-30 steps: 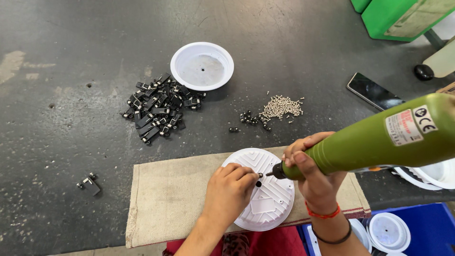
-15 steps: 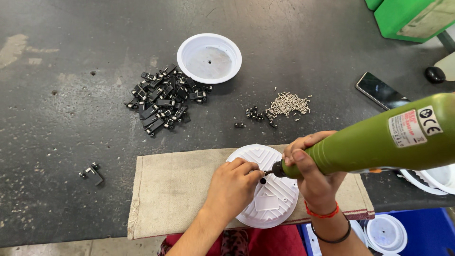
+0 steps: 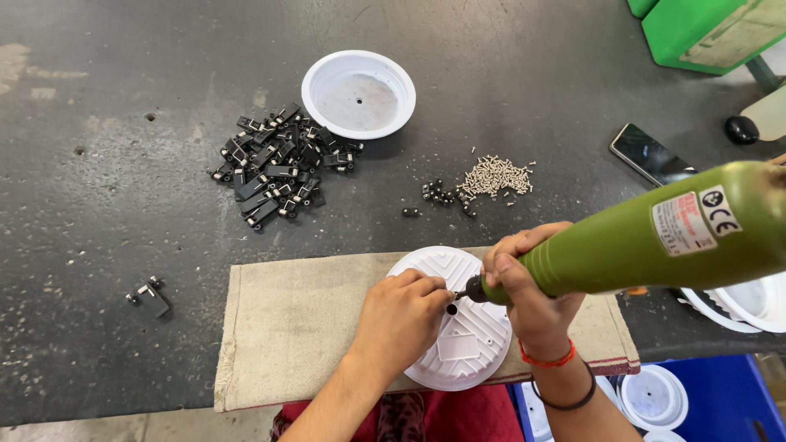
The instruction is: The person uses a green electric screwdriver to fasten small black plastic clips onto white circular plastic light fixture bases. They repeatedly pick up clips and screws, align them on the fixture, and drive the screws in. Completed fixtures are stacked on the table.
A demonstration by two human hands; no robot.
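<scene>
A round white plastic housing (image 3: 463,344) lies ribbed side up on a beige cloth mat (image 3: 295,319) at the table's near edge. My left hand (image 3: 401,315) rests on the housing, its fingertips pinched around a small part at the screwdriver's tip. My right hand (image 3: 524,282) grips the front of a green electric screwdriver (image 3: 655,233), whose bit points down-left onto the housing beside a small dark hole.
A pile of black clips (image 3: 274,168) lies beside an empty white round housing (image 3: 359,92). Small heaps of dark and silver screws (image 3: 491,176) sit mid-table. One loose clip (image 3: 149,296) lies at left. A phone (image 3: 651,154) and more white housings (image 3: 749,299) are at right.
The view has shifted slightly. Both hands stay on the housing with the screwdriver bit at the same spot; my left fingers have closed in tighter at the tip.
</scene>
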